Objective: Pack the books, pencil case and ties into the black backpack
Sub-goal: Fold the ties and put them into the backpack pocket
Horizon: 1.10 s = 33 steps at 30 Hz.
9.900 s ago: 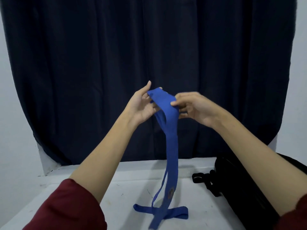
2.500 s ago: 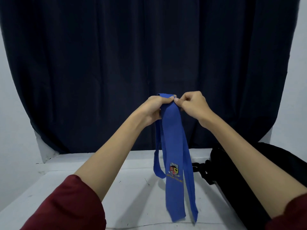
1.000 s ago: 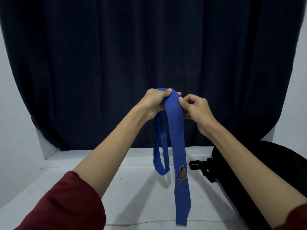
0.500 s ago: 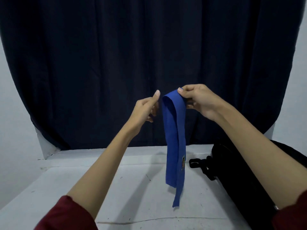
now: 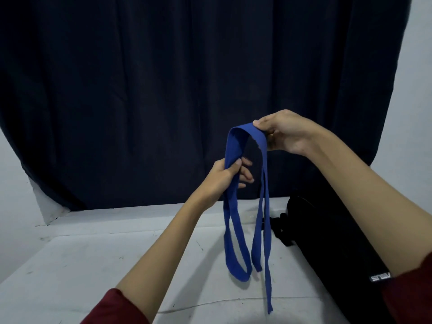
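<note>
While a dark navy curtain [image 5: 163,90] fills nearly the whole background, pale wall [image 5: 416,101] shows only at its left and right edges. Below the curtain lies the white desk [image 5: 93,265], its surface scuffed with small marks and crossed by a thin line near the front edge. On the right side of the desk rests the black backpack [image 5: 327,242], lying lengthwise toward the camera, with a small white logo near its lower end and a black strap and buckle sticking out on its left side. Both forearms reach forward from dark red sleeves [image 5: 114,307].

Held up in the air above the desk, just left of the backpack, is the blue tie [image 5: 233,160]. It is draped in an arch between the two hands. The right hand [image 5: 285,134] is the higher one and pinches the top of the arch, thumb on top and fingers curled beneath the cloth. From there two narrow strands hang down, the longer one ending low near the front of the desk. The left hand [image 5: 224,176] sits lower and to the left, thumb pressed on the front of the tie's other side, with its fingers curled round behind the cloth. Below this hand the tie hangs in a closed loop whose bottom comes down close to the desk; whether it touches the surface cannot be told.
</note>
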Tool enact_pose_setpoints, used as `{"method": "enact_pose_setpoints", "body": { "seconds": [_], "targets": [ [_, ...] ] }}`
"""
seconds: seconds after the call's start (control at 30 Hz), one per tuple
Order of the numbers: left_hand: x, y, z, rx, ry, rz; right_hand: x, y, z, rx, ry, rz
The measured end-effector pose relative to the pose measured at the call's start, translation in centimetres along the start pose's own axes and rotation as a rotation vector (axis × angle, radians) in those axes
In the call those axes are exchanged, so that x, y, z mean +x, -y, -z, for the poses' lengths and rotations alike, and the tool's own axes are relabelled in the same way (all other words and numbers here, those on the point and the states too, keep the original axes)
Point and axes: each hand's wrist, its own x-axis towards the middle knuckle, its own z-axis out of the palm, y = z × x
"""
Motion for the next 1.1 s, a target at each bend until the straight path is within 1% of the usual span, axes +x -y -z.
{"method": "enact_pose_setpoints", "body": {
  "seconds": [0.1,0.2,0.27,0.4,0.43,0.47,0.5,0.53,0.57,0.6,0.63,0.67,0.73,0.8,0.83,0.9,0.97,1.0,1.1],
  "targets": [
    [-0.4,0.5,0.2,0.053,-0.003,0.011,0.0,-0.2,-0.4,-0.022,-0.112,-0.066],
    [-0.8,1.1,0.0,0.075,0.003,0.035,0.1,0.0,-1.3,-0.054,-0.254,-0.029],
    [-0.9,1.6,0.0,0.070,0.001,0.049,0.3,0.4,-1.6,-0.049,-0.264,0.002],
    [-0.8,1.9,0.2,0.011,0.006,0.051,0.4,0.9,-2.4,-0.085,-0.206,0.042],
    [-0.8,1.7,0.1,-0.002,-0.034,0.019,0.5,0.9,-2.5,-0.075,-0.207,0.053],
    [-0.8,1.6,-0.2,-0.016,-0.135,-0.044,0.5,0.9,-2.6,-0.062,-0.213,0.062],
    [-0.9,1.3,-0.4,0.009,-0.302,-0.158,0.6,0.9,-2.7,-0.049,-0.221,0.067],
    [-1.2,0.8,-0.6,0.071,-0.494,-0.317,0.7,0.9,-2.8,-0.037,-0.228,0.071],
    [-1.6,0.3,-0.9,0.157,-0.631,-0.481,0.7,0.9,-2.8,-0.026,-0.232,0.073],
    [-2.0,0.0,-1.1,0.201,-0.665,-0.606,0.7,0.8,-2.8,-0.016,-0.234,0.074],
    [-2.6,-0.4,-1.5,0.193,-0.622,-0.647,0.7,0.8,-2.8,-0.005,-0.236,0.075],
    [-2.9,-0.6,-1.9,0.141,-0.546,-0.600,0.7,0.8,-2.9,0.004,-0.238,0.074],
    [-3.0,-0.3,-2.5,0.060,-0.366,-0.368,0.7,0.7,-3.0,0.017,-0.240,0.075],
    [-2.8,0.8,-2.7,0.077,-0.174,-0.181,0.6,0.8,-3.1,0.025,-0.243,0.078],
    [-2.7,1.3,-2.8,0.079,-0.098,-0.124,0.5,0.8,-3.2,0.026,-0.245,0.080],
    [-2.9,2.2,-2.8,0.062,-0.002,-0.035,0.5,1.0,-3.0,0.027,-0.248,0.084],
    [-3.0,3.1,-2.8,0.057,0.020,0.037,0.4,1.1,-2.8,0.022,-0.255,0.089],
    [-3.1,3.5,-2.8,0.068,0.004,0.058,0.4,1.2,-2.7,0.017,-0.259,0.091],
    [-2.9,4.4,-2.6,0.158,-0.127,0.060,0.4,1.1,-2.4,0.014,-0.266,0.089]
  ]
}}
